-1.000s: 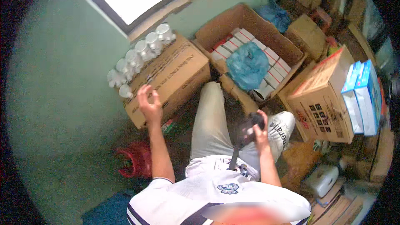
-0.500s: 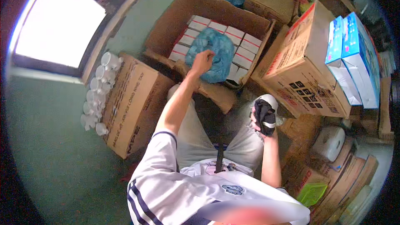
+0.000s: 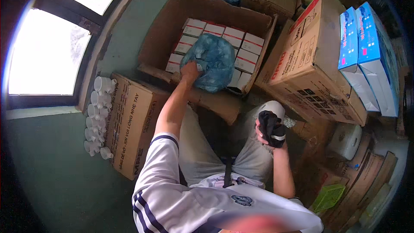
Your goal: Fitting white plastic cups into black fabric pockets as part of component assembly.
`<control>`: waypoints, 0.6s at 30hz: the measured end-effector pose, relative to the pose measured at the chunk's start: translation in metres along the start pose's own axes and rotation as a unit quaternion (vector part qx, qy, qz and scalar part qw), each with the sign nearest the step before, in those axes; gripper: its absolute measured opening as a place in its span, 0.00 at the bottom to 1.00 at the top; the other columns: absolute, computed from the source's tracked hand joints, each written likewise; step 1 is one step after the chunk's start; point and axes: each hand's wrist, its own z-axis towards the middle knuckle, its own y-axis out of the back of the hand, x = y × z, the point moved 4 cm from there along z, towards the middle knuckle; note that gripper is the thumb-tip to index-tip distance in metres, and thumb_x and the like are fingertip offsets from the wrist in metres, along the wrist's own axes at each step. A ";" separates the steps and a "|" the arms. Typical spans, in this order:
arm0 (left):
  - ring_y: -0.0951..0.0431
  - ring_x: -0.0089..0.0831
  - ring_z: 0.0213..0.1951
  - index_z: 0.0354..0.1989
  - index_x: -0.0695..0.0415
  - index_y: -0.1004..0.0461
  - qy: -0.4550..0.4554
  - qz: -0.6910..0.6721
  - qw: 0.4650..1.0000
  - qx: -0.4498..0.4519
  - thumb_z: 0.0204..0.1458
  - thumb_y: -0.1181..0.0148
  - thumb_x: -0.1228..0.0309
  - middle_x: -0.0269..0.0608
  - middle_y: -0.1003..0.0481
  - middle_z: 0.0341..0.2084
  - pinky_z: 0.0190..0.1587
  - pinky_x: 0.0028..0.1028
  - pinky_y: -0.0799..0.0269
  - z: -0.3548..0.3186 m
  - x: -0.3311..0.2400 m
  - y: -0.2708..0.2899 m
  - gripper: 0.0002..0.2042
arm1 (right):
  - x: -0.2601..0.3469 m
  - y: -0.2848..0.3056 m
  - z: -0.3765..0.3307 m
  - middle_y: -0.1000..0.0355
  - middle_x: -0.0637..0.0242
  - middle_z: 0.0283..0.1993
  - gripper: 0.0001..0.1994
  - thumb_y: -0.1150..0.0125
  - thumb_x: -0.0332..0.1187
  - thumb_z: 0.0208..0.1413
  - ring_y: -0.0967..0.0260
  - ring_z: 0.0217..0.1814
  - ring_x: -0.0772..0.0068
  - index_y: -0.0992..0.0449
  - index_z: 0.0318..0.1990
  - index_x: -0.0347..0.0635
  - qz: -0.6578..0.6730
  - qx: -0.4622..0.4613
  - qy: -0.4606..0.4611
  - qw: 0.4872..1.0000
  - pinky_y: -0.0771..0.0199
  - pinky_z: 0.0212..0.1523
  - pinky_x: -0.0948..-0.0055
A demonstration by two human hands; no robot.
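Blue bag (image 3: 213,56) lies atop rows of white boxes (image 3: 234,35) inside the open carton (image 3: 157,36); their packed tops apparently serve as its shelf. I observe the left hand (image 3: 190,72) curled at the bag's left side; whether it pinches plastic or contents, I cannot tell. Beside the right knee (image 3: 272,106), the right hand (image 3: 260,133) is wrapped round a black bundle (image 3: 271,125), presumably leaving the left unencumbered.
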 end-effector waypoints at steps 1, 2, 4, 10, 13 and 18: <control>0.18 0.49 0.56 0.64 0.54 0.28 0.018 -0.001 0.999 0.044 0.47 0.24 0.49 0.50 0.22 0.56 0.55 0.48 0.20 0.001 0.001 -0.003 0.38 | 0.000 0.000 0.000 0.31 0.54 0.53 0.28 0.41 0.50 0.66 0.29 0.37 0.56 0.33 0.61 0.35 -0.002 -0.004 0.002 1.000 0.32 0.16 0.66; 0.18 0.49 0.56 0.64 0.54 0.28 0.018 -0.002 0.999 0.043 0.47 0.24 0.49 0.50 0.22 0.56 0.55 0.48 0.20 0.001 0.001 -0.002 0.38 | 0.000 -0.001 0.001 0.31 0.54 0.53 0.28 0.41 0.50 0.66 0.29 0.37 0.56 0.33 0.61 0.35 -0.004 -0.004 0.003 1.000 0.32 0.16 0.66; 0.19 0.51 0.55 0.63 0.55 0.26 -0.004 -0.018 1.000 -0.005 0.46 0.23 0.50 0.52 0.22 0.56 0.55 0.49 0.20 -0.006 -0.001 0.002 0.37 | -0.002 -0.005 0.001 0.31 0.51 0.60 0.33 0.39 0.52 0.64 0.26 0.40 0.53 0.35 0.66 0.35 0.025 -0.027 -0.002 0.999 0.27 0.20 0.64; 0.18 0.41 0.52 0.62 0.58 0.26 0.043 -0.434 0.869 -0.235 0.48 0.22 0.56 0.47 0.20 0.53 0.50 0.40 0.23 -0.057 0.012 0.038 0.34 | -0.009 -0.047 0.011 0.27 0.48 0.63 0.30 0.46 0.55 0.67 0.23 0.52 0.53 0.27 0.61 0.34 -0.221 -0.115 0.097 0.964 0.20 0.48 0.57; 0.20 0.33 0.51 0.63 0.59 0.28 0.055 -0.704 0.683 -0.185 0.51 0.23 0.63 0.43 0.20 0.53 0.48 0.34 0.25 -0.112 -0.019 0.067 0.32 | -0.008 -0.031 0.010 0.20 0.56 0.51 0.23 0.56 0.47 0.75 0.24 0.54 0.63 0.21 0.39 0.37 -0.328 -0.201 0.121 0.915 0.28 0.60 0.63; 0.24 0.33 0.57 0.66 0.60 0.33 -0.185 -0.842 0.502 -0.065 0.54 0.28 0.68 0.42 0.24 0.57 0.59 0.35 0.29 -0.231 -0.075 0.111 0.32 | -0.025 -0.079 0.025 0.23 0.66 0.46 0.15 0.42 0.42 0.71 0.27 0.53 0.72 0.21 0.49 0.37 -0.602 -0.154 0.157 0.768 0.34 0.59 0.70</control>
